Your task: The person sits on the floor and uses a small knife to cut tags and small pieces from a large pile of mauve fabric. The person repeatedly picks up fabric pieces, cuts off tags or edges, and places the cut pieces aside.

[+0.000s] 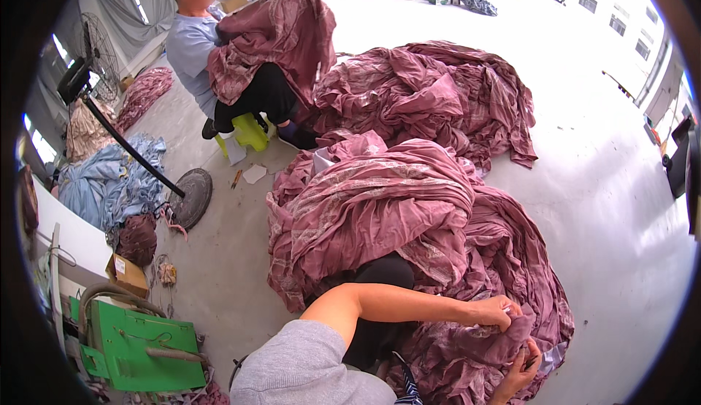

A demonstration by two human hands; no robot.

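Observation:
A large heap of dusty-pink patterned fabric [380,193] lies across my lap and spills to the floor on my right. My left hand [498,312] reaches across to the right, fingers closed in a pinch on a bunched piece of the fabric. Just below it, my right hand [520,372] is close against the same piece, fingers curled. In that hand shows a small dark tool [531,363], too small to name surely. Part of the right hand's grip is hidden by cloth.
A co-worker [191,55] sits ahead on a green stool [250,133], holding up similar pink cloth. Another pink fabric pile [438,98] lies beyond mine. To the left are a standing fan's round base [193,197], blue fabric [117,179], a cardboard box [128,276] and a green machine [146,354].

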